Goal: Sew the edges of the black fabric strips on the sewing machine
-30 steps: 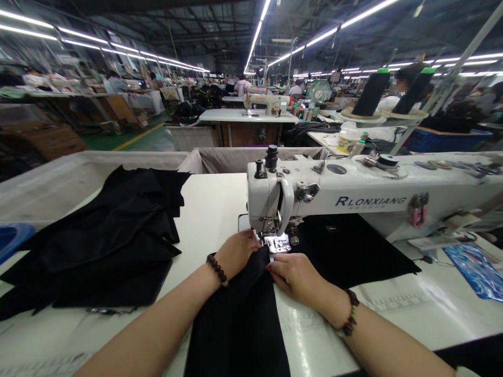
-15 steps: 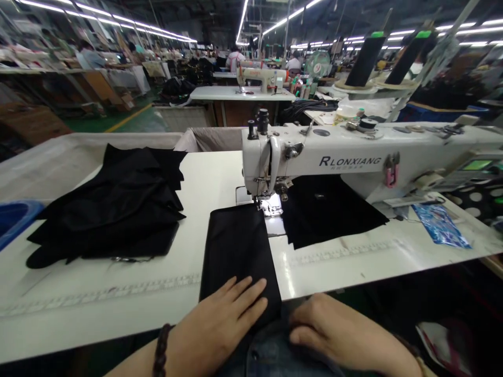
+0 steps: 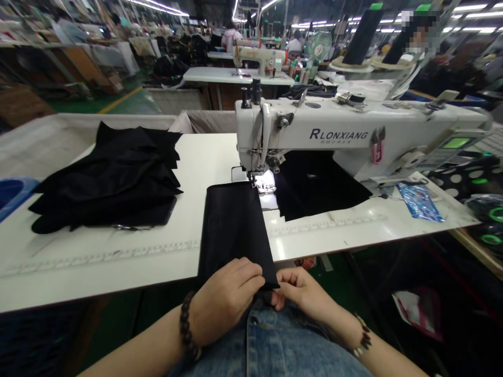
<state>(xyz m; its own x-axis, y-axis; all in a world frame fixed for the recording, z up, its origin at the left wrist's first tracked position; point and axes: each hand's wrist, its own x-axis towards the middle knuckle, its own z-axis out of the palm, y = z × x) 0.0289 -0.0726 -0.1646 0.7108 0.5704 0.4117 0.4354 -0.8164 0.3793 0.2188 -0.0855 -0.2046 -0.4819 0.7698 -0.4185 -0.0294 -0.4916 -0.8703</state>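
Observation:
A black fabric piece (image 3: 233, 225) lies on the white sewing table, its far right corner at the needle area of the sewing machine (image 3: 306, 125). Its near end hangs over the table's front edge. My left hand (image 3: 231, 288), with a dark bead bracelet on the wrist, grips that near end with fingers curled. My right hand (image 3: 296, 288) pinches the near right corner of the same piece between thumb and fingers. Under the machine arm, to the right of the needle, lies a stack of black fabric (image 3: 314, 183).
A pile of black cut pieces (image 3: 113, 178) covers the table's left side, beside a blue tub (image 3: 15, 193). Pink-handled snips (image 3: 378, 149) hang on the machine. A blue packet (image 3: 420, 201) lies at the right. Thread cones (image 3: 363, 36) stand behind.
My left hand has gone from lying flat on the fabric to gripping its near end. My right hand has closed on the near right corner. The camera view has shifted downward.

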